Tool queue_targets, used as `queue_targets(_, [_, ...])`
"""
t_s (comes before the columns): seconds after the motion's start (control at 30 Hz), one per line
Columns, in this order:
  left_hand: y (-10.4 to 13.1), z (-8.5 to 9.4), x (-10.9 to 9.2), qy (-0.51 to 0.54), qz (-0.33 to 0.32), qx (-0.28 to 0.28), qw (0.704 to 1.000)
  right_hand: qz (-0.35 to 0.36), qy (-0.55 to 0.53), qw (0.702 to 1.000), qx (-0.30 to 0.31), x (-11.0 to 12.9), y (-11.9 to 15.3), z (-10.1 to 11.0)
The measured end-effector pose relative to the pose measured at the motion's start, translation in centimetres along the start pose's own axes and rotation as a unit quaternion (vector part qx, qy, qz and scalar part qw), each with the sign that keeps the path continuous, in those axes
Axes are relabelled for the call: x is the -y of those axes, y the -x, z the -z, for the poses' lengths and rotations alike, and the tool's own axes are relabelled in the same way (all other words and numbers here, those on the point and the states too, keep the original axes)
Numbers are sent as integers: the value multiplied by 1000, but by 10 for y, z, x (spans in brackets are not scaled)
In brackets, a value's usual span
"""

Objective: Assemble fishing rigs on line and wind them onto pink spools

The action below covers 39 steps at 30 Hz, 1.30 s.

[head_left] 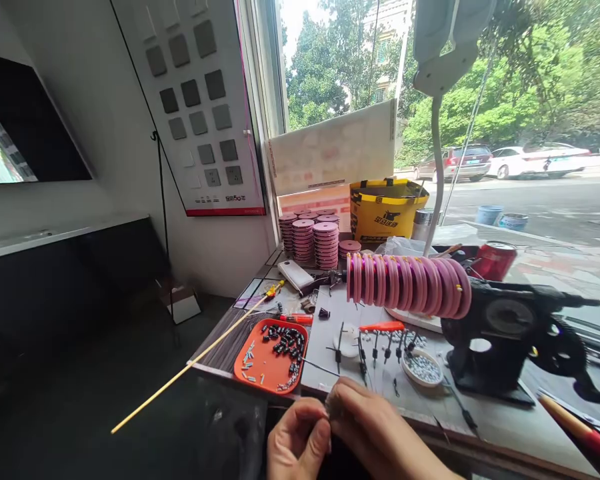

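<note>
Just off the table's near edge, my left hand (pixel 300 441) is closed, thumb and forefinger pinched together. My right hand (pixel 363 419) is closed against it, the fingertips of both meeting. Whatever they pinch is too small or hidden to name. A thin dark line (pixel 321 366) runs from the orange tray (pixel 239 365) toward my right fingers. In that tray lie black cylindrical pieces (pixel 287 343) and small silvery tubes (pixel 249 360). Right of it, several black pieces on thin stems (pixel 375 350) lie in a row beside a white dish (pixel 407 369) of small grey beads (pixel 423 368).
Pink spools (pixel 407 283) line a black hand-cranked winder (pixel 505 320). More pink spools (pixel 325 243) stand stacked behind, near a yellow bag (pixel 387 213). A long thin stick (pixel 195 362) juts over the table's left edge. An orange-handled tool (pixel 383 327) and a red can (pixel 497 260) lie farther back.
</note>
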State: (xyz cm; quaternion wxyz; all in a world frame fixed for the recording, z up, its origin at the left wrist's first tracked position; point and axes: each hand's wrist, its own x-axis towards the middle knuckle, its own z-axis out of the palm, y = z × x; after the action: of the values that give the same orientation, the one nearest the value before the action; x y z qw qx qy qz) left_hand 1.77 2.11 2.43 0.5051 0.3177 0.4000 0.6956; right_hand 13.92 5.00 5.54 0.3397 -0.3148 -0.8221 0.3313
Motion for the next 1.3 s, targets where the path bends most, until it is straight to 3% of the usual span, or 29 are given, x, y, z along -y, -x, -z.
queue_targets(0.2, [2, 0, 3, 76, 33, -11, 997, 19, -27, 999, -34, 0, 2, -6])
queue_targets(0.47, [1, 0, 4, 103, 59, -38, 992, -28, 87, 996, -5, 3, 2, 1])
queue_targets(0.63, [0, 1, 3, 110, 74, -31, 991, -38, 97, 994, 8, 6, 2, 6])
queue_targets(0.93, [-2, 3, -10, 104, 217, 12, 971, -8, 188, 981, 42, 11, 1, 9])
queue_targets(1.07, [-3, 5, -8, 73, 184, 53, 979, 4, 206, 978, 38, 9, 3, 8])
queue_targets(1.3, [-6, 11, 1, 19, 129, 78, 988, 28, 226, 974, 23, 9, 3, 9])
